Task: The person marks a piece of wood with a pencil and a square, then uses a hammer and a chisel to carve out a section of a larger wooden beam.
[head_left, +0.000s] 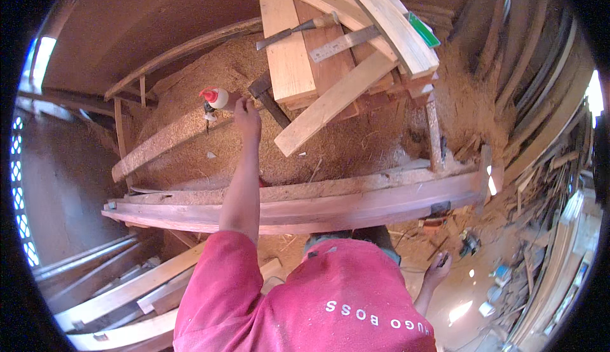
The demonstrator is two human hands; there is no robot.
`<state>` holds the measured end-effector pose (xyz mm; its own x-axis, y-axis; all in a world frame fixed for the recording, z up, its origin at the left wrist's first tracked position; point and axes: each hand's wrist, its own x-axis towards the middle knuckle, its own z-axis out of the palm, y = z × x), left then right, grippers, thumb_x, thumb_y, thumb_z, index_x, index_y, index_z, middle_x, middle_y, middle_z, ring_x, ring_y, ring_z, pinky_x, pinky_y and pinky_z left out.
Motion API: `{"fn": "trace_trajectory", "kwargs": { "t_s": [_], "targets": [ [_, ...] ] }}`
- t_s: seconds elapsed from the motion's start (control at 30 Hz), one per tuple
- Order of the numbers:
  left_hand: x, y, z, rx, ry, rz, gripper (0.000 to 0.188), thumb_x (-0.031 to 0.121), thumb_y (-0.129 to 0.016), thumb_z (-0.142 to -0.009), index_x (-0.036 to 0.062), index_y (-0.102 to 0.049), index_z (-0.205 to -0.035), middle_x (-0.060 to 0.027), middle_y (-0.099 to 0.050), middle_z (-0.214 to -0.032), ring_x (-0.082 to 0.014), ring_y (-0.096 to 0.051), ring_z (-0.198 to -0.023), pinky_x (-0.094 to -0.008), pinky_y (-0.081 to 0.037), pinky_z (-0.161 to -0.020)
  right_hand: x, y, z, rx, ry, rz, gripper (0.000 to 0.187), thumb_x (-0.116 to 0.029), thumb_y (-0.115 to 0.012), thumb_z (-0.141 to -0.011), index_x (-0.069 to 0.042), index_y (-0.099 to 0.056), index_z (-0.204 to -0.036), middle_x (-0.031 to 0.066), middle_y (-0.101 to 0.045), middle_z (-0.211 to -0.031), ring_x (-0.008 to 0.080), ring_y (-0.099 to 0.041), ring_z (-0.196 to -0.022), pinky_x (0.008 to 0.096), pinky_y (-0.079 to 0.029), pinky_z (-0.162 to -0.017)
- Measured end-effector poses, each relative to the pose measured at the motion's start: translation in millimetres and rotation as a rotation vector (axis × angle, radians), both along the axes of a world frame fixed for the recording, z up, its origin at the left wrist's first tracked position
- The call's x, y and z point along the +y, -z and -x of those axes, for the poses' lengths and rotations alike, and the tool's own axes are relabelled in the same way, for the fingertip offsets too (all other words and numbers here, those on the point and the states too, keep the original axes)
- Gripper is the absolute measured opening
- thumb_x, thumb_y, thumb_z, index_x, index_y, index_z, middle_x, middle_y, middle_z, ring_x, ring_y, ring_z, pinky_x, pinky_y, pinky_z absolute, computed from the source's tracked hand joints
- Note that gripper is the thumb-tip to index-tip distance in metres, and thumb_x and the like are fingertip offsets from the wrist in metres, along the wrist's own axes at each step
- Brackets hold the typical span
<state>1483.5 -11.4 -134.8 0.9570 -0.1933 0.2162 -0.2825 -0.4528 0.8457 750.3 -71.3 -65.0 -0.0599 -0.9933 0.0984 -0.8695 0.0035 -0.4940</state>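
My left hand (247,115) reaches forward over the workbench, its fingers closed on the near end of a white glue bottle (219,99) with a red nozzle. The bottle is tipped on its side, nozzle pointing left. Right of that hand lies a dark hammer-like tool (272,101), partly against the boards. My right hand (440,262) hangs low at my right side, beyond the bench's near edge. Its fingers are curled, and a small dark thing may be in them; I cannot make it out.
Stacked boards (289,66) fill the bench's far middle. A chisel (305,29), a metal ruler blade (340,45) and a green piece (424,30) lie among them. A long beam (305,213) edges the sawdust-covered bench. Timber (133,291) lies at lower left; a power tool (469,243) sits on the floor.
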Motion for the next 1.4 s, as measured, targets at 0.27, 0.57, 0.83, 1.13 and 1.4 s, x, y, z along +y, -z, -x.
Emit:
{"fn": "trace_trajectory", "kwargs": {
  "t_s": [0.27,0.57,0.83,1.13,1.4],
  "targets": [
    [9,108,-44,0.079,-0.005,-0.032,0.03,0.019,-0.057,-0.096,-0.007,-0.059,-0.111,-0.0242,-0.065,-0.101,-0.0383,-0.063,-0.094,-0.0468,-0.049,-0.083,57,-13,-8,0.115,0.125,-0.248,0.032,-0.014,-0.06,-0.098,0.006,-0.058,-0.123,0.0258,-0.065,-0.119,0.0363,-0.066,-0.109,0.039,-0.052,-0.093],
    [-128,-113,-97,-0.447,0.369,-0.053,0.037,0.016,-0.063,-0.087,0.0043,-0.062,-0.122,-0.0203,-0.066,-0.112,-0.0375,-0.062,-0.104,-0.0454,-0.047,-0.094,94,1,7,0.07,0.228,-0.362,0.031,-0.014,-0.06,-0.097,0.006,-0.058,-0.121,0.0271,-0.066,-0.118,0.0366,-0.066,-0.11,0.0425,-0.052,-0.093],
    [-172,-96,-117,-0.571,0.834,-0.453,0.041,0.02,-0.06,-0.095,0.0137,-0.057,-0.135,-0.0176,-0.063,-0.128,-0.039,-0.06,-0.116,-0.0464,-0.051,-0.095,38,11,-24,0.01,-0.057,-0.184,0.039,-0.008,-0.053,-0.096,0.006,-0.052,-0.133,0.0211,-0.064,-0.111,0.0302,-0.062,-0.102,0.037,-0.05,-0.09],
    [-12,-155,-11,-0.134,0.414,-0.076,0.042,0.028,-0.059,-0.101,-0.0048,-0.055,-0.126,-0.0197,-0.066,-0.11,-0.0275,-0.063,-0.1,-0.0379,-0.048,-0.089,-72,-142,-140,-0.576,-0.061,0.139,0.039,-0.017,-0.046,-0.102,-0.003,-0.055,-0.138,-0.0033,-0.047,-0.076,0.0075,-0.044,-0.065,0.026,-0.038,-0.057],
    [83,-169,159,-0.034,0.222,-0.008,0.023,0.018,-0.066,-0.094,-0.0029,-0.06,-0.102,-0.0091,-0.06,-0.083,-0.018,-0.054,-0.076,-0.0338,-0.046,-0.07,-85,-336,-167,-0.954,-0.538,0.722,0.028,-0.016,-0.059,-0.098,0.001,-0.052,-0.12,0.0097,-0.052,-0.105,0.0183,-0.054,-0.085,0.0352,-0.053,-0.069]
  ]
}}
